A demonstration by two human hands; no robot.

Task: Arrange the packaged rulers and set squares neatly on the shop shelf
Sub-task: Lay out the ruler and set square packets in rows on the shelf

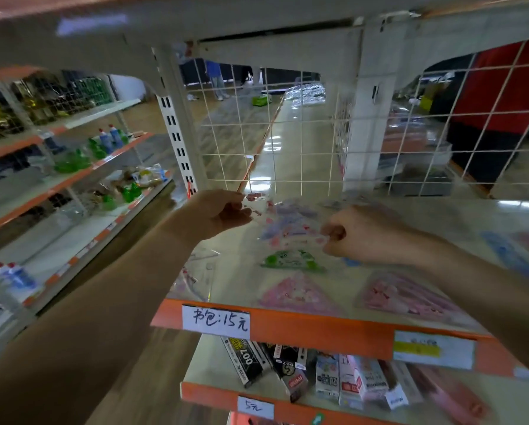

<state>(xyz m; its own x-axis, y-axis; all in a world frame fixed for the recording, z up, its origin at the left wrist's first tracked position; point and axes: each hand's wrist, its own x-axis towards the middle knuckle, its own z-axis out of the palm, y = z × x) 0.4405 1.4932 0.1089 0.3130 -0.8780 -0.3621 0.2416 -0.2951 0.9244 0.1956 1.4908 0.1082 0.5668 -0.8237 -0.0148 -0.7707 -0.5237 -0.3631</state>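
A clear packet (287,222) with purple and pink print, blurred but probably a ruler set, is held over the middle of the shelf (318,329). The left hand (223,210) pinches its far left corner between curled fingers, and the right hand (358,234) pinches its right edge in a closed fist. In front of it on the shelf lie a green set square pack (291,259), a pink triangular pack (297,292) and a pink ruler pack (410,296), with a handwritten price label (215,322) on the orange front edge.

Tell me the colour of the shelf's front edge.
The shelf edge is orange, clearest in the head view.
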